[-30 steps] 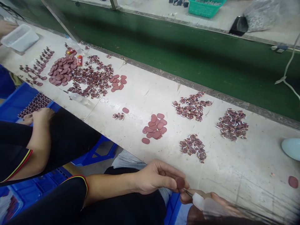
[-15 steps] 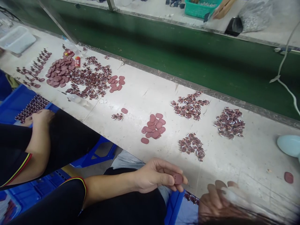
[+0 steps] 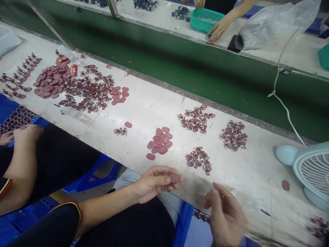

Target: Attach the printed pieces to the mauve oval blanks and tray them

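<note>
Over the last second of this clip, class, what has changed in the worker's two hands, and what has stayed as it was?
The right hand has let go of the small white squeeze bottle it held against the piece and now hangs open and blurred, the bottle out of sight. The left hand still pinches the maroon oval piece. The piles on the white worktable are unchanged.

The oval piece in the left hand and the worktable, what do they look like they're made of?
The oval piece looks like matte reddish-brown rubber or soft plastic: flat, dull, no shine; I can't say which. The left hand pinches it. The worktable looks like painted board or laminate, whitish, scuffed and scratched.
</note>
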Demonstrator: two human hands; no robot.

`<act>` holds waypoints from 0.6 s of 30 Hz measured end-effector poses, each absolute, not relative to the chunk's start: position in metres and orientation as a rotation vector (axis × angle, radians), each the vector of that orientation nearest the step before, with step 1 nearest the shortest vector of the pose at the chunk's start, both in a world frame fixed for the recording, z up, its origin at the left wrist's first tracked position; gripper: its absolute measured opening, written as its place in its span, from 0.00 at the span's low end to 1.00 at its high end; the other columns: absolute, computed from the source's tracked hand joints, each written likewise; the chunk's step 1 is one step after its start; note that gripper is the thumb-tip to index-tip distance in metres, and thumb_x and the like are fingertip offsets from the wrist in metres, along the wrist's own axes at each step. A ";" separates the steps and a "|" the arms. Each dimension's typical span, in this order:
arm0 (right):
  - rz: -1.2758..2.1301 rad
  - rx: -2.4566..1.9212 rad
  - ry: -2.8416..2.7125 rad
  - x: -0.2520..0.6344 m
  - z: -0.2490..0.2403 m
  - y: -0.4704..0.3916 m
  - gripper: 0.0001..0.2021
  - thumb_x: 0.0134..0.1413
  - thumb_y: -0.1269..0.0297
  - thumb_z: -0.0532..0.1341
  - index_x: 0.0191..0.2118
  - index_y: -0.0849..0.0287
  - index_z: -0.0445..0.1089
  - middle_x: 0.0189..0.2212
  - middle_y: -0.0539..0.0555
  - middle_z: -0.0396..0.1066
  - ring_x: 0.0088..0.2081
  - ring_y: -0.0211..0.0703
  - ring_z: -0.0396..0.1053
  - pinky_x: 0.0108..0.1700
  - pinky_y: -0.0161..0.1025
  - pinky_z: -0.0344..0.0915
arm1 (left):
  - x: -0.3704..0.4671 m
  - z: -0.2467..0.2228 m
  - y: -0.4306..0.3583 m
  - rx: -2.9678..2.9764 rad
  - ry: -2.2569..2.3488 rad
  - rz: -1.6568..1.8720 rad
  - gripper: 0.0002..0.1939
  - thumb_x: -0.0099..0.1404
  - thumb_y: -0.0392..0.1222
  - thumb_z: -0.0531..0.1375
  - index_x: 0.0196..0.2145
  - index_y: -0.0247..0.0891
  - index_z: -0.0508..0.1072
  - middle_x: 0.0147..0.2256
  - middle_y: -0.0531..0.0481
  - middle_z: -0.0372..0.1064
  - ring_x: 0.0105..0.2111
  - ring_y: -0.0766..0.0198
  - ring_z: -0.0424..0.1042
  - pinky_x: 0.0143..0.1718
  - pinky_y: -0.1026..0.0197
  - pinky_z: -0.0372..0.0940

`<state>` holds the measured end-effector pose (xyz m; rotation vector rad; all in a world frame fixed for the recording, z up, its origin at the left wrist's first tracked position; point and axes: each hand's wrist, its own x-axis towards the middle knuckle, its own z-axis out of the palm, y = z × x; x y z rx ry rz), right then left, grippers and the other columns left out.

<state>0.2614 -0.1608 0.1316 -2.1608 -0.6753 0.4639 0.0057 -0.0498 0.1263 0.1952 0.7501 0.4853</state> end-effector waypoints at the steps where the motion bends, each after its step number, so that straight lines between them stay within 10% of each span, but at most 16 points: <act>1: 0.439 -2.159 -0.818 0.263 0.127 -0.153 0.26 0.65 0.30 0.74 0.50 0.47 0.90 0.33 0.53 0.84 0.32 0.57 0.83 0.34 0.58 0.86 | 0.007 0.128 -0.049 0.195 0.754 0.483 0.33 0.53 0.52 0.97 0.52 0.37 0.97 0.54 0.37 0.98 0.44 0.59 0.93 0.46 0.65 0.79; 7: 0.358 -2.121 -1.279 0.289 0.110 -0.110 0.21 0.71 0.44 0.68 0.49 0.55 0.92 0.51 0.68 0.92 0.47 0.66 0.91 0.56 0.68 0.91 | 0.013 0.133 -0.049 0.215 0.772 0.455 0.35 0.51 0.54 0.98 0.51 0.37 0.97 0.52 0.38 0.98 0.43 0.60 0.93 0.45 0.66 0.79; 13: 0.550 -1.961 -1.559 0.303 0.121 -0.140 0.14 0.70 0.52 0.66 0.37 0.41 0.90 0.50 0.56 0.97 0.53 0.67 0.93 0.58 0.71 0.91 | 0.007 0.127 -0.049 0.214 0.782 0.468 0.34 0.54 0.51 0.97 0.52 0.34 0.96 0.53 0.36 0.97 0.44 0.59 0.93 0.45 0.64 0.79; 18: 0.543 -2.234 -1.255 0.293 0.134 -0.157 0.22 0.70 0.34 0.65 0.44 0.46 0.85 0.45 0.63 0.91 0.46 0.73 0.89 0.50 0.72 0.83 | 0.009 0.128 -0.050 0.216 0.794 0.451 0.33 0.52 0.52 0.97 0.50 0.35 0.97 0.51 0.39 0.98 0.43 0.59 0.93 0.44 0.65 0.78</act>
